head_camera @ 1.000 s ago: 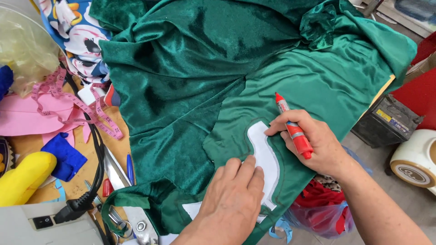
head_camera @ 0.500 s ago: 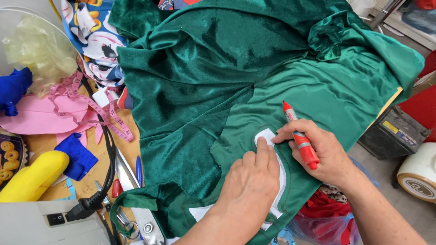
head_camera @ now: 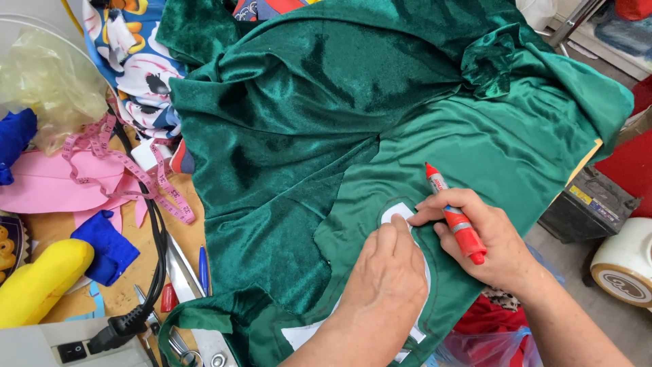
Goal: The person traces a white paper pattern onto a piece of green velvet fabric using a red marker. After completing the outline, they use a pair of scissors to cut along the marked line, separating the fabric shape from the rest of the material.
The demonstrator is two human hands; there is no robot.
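Observation:
A large green velvet cloth (head_camera: 326, 109) lies spread over the work table. On its lower part rests a white paper pattern piece (head_camera: 401, 215), mostly covered by my left hand (head_camera: 388, 272), which presses flat on it with fingers together. My right hand (head_camera: 485, 238) sits just right of the pattern's top end and grips a red marker (head_camera: 454, 215) with its tip pointing up and away. The fingertips of both hands meet at the pattern's upper edge.
A pink measuring tape (head_camera: 125, 170) and pink cloth (head_camera: 41, 187) lie at left, with blue scraps (head_camera: 105, 245), a yellow object (head_camera: 41, 282), a black power cord (head_camera: 146, 285), scissors (head_camera: 180, 272) and a blue pen (head_camera: 203, 261). A dark box (head_camera: 587, 204) and a tape roll (head_camera: 625, 272) sit beyond the table's right edge.
My left hand has slid up along the white pattern toward its top end, covering more of it. My right hand with the marker has stayed beside the top edge.

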